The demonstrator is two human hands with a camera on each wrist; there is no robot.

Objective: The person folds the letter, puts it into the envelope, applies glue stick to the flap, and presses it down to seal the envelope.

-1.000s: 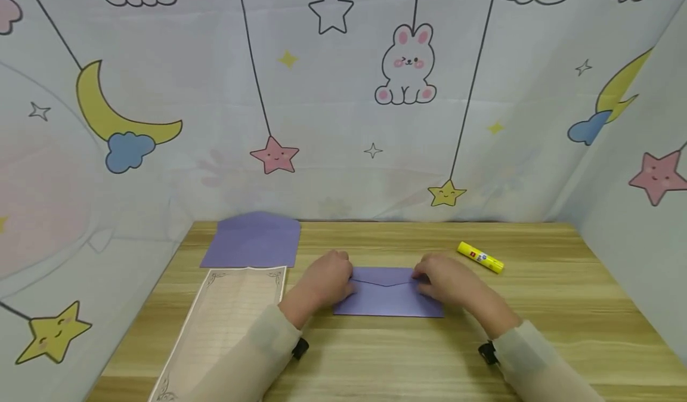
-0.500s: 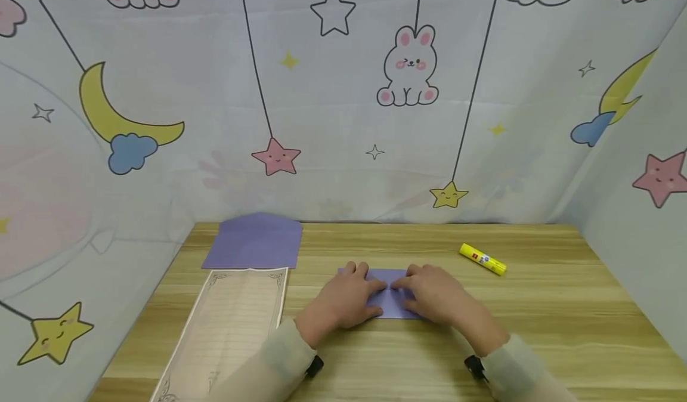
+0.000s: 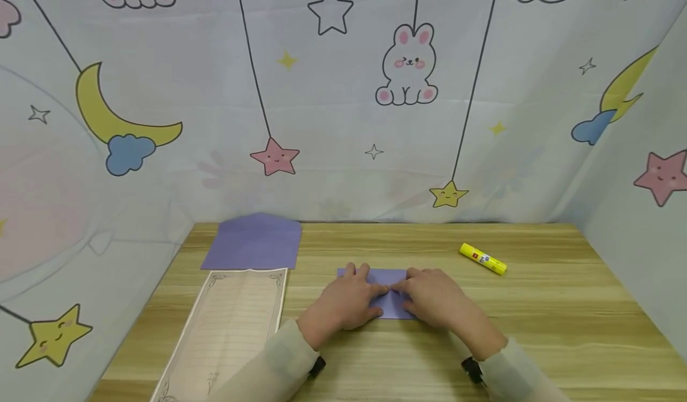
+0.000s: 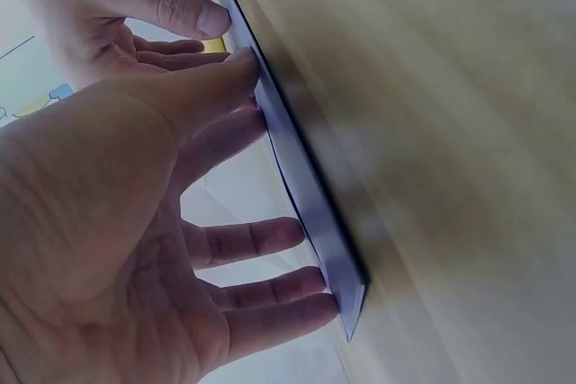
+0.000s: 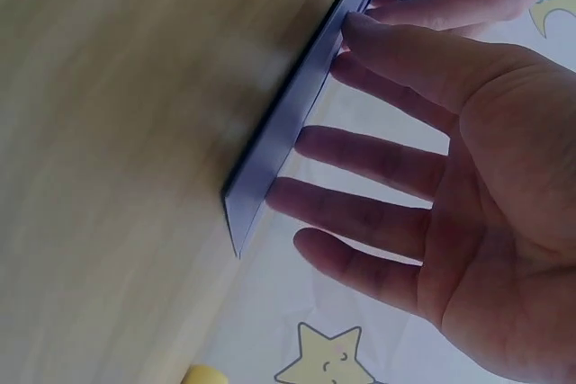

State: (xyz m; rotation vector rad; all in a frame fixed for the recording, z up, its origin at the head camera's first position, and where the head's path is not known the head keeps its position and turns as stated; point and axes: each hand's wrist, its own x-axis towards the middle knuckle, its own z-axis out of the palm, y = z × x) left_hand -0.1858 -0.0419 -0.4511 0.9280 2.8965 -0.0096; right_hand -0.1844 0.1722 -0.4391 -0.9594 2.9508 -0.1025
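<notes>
Purple envelope lies under left hand and right hand, each grip's fingers extended, clasping nothing; yellow tube at its two o'clock.

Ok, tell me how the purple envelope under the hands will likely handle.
The purple envelope will probably feel light, since its edge looks thin in the wrist views. Being paper-like, it may flex when lifted; lying flat, it should slide rather than tip.
</notes>
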